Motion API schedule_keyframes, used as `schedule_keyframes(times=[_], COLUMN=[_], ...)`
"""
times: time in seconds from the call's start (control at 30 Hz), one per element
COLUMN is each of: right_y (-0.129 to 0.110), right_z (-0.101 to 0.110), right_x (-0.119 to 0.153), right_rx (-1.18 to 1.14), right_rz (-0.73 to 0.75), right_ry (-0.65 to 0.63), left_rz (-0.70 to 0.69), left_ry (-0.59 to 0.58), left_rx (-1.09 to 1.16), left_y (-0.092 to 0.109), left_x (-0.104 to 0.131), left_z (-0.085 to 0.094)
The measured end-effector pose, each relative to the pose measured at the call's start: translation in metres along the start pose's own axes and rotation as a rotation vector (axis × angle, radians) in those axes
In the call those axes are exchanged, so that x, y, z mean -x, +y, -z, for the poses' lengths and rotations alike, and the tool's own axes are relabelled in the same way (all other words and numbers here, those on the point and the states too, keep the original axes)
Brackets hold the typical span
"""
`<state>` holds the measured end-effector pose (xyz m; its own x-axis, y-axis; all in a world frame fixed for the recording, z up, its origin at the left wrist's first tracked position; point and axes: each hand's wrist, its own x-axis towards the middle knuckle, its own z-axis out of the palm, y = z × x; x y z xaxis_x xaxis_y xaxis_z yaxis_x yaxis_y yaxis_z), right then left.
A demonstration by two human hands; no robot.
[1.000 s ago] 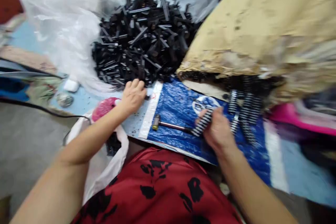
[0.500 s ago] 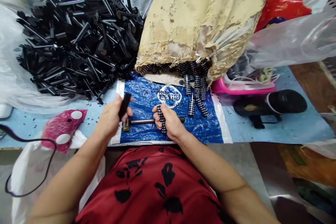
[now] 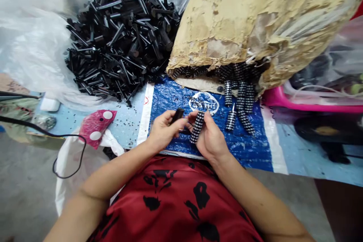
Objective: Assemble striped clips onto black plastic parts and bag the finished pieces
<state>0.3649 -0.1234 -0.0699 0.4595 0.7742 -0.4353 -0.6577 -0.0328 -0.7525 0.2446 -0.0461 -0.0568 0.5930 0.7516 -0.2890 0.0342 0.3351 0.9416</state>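
Observation:
My left hand [image 3: 166, 130] is closed round a short black plastic piece [image 3: 177, 114], its upper end sticking out between thumb and fingers. Close beside it, my right hand [image 3: 212, 138] grips a black cylinder patterned with small white squares [image 3: 197, 127], held nearly upright and slightly tilted. The fingertips of the left hand come near the cylinder; whether they touch it I cannot tell. Beneath both hands lies a blue plastic sack [image 3: 159, 100] with a white printed emblem. More patterned cylinders [image 3: 241, 98] spill onto it from a worn yellow sack [image 3: 215, 19].
A large heap of black plastic pieces [image 3: 121, 41] lies in clear plastic at the back left. On the right are a pink tray [image 3: 283, 100] and a black device [image 3: 317, 130]. A pink packet [image 3: 98, 126] and a black cord [image 3: 68, 135] are at the left edge.
My left hand has brought the black plastic piece rightward, close to the cylinder in my right hand. The view has turned left, and the tool on the blue sack is now mostly hidden.

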Motion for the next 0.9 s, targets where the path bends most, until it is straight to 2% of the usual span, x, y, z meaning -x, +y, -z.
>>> schedule_keyframes(times=[0.1, 0.17, 0.33, 0.43, 0.5, 0.57, 0.67, 0.8, 0.9], right_y=[0.004, 0.004, -0.002, -0.007, -0.009, -0.008, -0.002, 0.003, 0.000], right_z=[-0.007, -0.001, 0.032, 0.036, 0.032, 0.028, 0.025, 0.023, 0.023], right_x=[-0.001, -0.002, -0.002, -0.002, -0.001, 0.002, 0.005, 0.006, 0.006], right_rx=[0.108, 0.305, 1.048, 1.211, 1.215, 1.238, 1.274, 1.295, 1.359], right_rz=[0.070, 0.208, 0.898, 1.146, 1.207, 1.232, 1.265, 1.367, 1.367], right_ry=[-0.063, -0.147, -0.401, -0.470, -0.432, -0.399, -0.404, -0.347, -0.357], left_rz=[-0.088, -0.094, -0.022, -0.006, 0.040, 0.068, 0.031, -0.039, 0.006], left_ry=[-0.031, -0.040, -0.076, -0.112, -0.082, -0.001, 0.097, 0.053, 0.006], left_rx=[-0.093, -0.123, -0.124, -0.130, -0.106, -0.081, -0.070, -0.043, 0.041], left_y=[-0.002, 0.002, 0.011, 0.011, 0.009, 0.005, 0.001, -0.001, 0.002], left_x=[-0.001, 0.000, 0.010, 0.014, 0.014, 0.015, 0.016, 0.018, 0.017], left_z=[-0.009, -0.007, 0.016, 0.022, 0.022, 0.019, 0.014, 0.011, 0.016])
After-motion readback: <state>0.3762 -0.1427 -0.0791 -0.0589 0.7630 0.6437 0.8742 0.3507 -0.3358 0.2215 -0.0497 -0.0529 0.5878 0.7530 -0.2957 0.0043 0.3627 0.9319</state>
